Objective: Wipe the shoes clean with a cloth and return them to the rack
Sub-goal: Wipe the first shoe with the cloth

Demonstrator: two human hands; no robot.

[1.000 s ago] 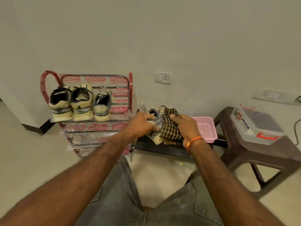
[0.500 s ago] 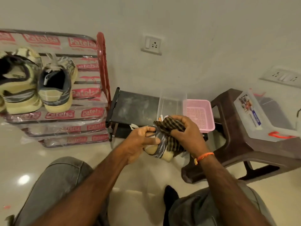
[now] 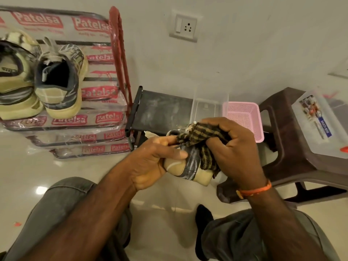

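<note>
grey-and-cream shoe [image 3: 190,166] half wrapped in checked cloth [image 3: 199,134]; 2 matching shoes [image 3: 58,81] on wrapped rack [image 3: 120,59]

The rack [image 3: 120,59], wrapped in printed plastic, is standing on the floor [image 3: 79,170] and carrying 2 shoes [image 3: 60,78]. A brown stool [image 3: 278,147] is bearing a clear box [image 3: 320,125].

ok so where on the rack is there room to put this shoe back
The top shelf of the rack is bare between the nearer parked shoe and the red side post. The left stretch is crowded with shoes.
</note>
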